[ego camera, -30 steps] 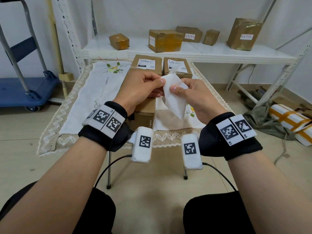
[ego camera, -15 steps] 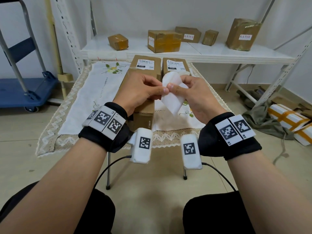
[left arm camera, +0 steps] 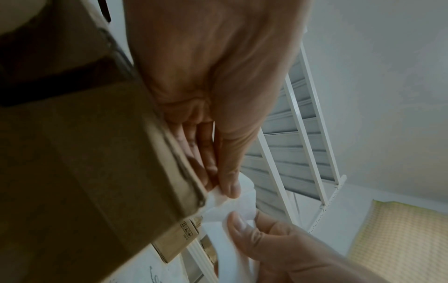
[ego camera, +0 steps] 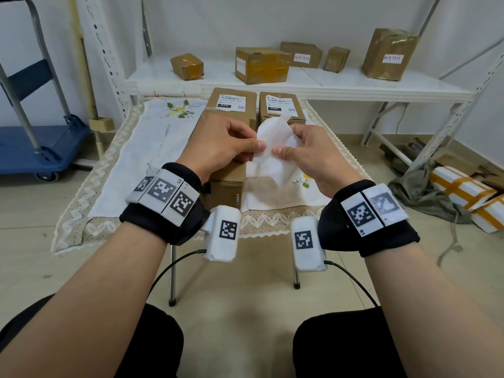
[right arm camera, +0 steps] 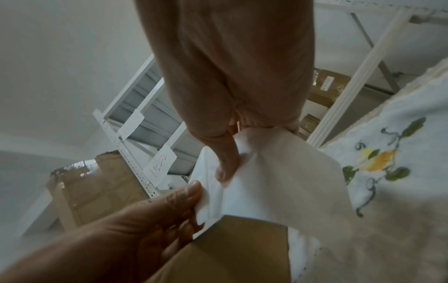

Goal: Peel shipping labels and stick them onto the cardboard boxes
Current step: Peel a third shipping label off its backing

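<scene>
A white shipping label sheet (ego camera: 275, 148) hangs in the air between both hands, its blank side toward me. My left hand (ego camera: 231, 143) pinches its left edge between thumb and fingers; my right hand (ego camera: 302, 151) pinches it just to the right. In the right wrist view the label sheet (right arm camera: 278, 181) bends, with one corner lifted off by the left hand (right arm camera: 169, 206). Below the hands a long plain cardboard box (ego camera: 223, 173) lies on the table. Behind it stand two boxes with printed labels, the left box (ego camera: 231, 100) and the right box (ego camera: 281, 106).
The small table (ego camera: 128, 165) carries a white embroidered cloth with a lace border. A white shelf (ego camera: 341, 84) behind holds several taped boxes. A blue cart (ego camera: 35, 148) stands at the left; wrapped parcels (ego camera: 469, 192) and a cloth lie on the floor at the right.
The label sheet has curled and turned in my hands; both thumbs have come closer together on its near edge, and the sheet's upper end now points away from me.
</scene>
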`<state>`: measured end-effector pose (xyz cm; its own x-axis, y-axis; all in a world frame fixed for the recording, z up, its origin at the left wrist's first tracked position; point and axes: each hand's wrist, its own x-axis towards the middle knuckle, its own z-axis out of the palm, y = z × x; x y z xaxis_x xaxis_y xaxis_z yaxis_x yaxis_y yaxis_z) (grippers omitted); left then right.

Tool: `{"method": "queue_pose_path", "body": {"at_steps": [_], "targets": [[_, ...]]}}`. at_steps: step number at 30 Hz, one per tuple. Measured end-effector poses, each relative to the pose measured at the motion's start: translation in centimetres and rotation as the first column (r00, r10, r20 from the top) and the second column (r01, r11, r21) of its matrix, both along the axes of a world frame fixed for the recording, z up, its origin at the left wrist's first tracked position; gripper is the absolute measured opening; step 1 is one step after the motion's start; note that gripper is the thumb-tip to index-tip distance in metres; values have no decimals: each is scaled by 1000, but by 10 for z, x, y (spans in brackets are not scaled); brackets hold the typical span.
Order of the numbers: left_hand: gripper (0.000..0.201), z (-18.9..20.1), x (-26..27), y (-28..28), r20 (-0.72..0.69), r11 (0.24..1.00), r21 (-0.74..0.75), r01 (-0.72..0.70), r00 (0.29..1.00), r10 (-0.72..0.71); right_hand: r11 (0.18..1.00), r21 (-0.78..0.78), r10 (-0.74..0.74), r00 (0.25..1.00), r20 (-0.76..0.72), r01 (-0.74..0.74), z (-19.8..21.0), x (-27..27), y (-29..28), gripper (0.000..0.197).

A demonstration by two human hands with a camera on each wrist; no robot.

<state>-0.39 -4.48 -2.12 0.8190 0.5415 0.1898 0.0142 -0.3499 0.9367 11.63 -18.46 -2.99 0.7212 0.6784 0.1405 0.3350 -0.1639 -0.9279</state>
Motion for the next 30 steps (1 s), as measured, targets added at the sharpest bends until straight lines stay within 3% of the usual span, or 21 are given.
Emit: {"method": "queue_pose_path", "body": {"at_steps": [4,11,30], "targets": [[7,1,0,0,-1,1000,10,-15,1000,15,997,-70,-32,993,110,40,1,1,0,22],[14,0,-2,-1,-19,998,55,17,1000,-16,997,-59,51,998,33,-49,5,-4,-5,25],[13,4,-3,-5,-46,996,88,14,999,-10,985,-142,-56,962,267,97,2,7,-5,26]]}}
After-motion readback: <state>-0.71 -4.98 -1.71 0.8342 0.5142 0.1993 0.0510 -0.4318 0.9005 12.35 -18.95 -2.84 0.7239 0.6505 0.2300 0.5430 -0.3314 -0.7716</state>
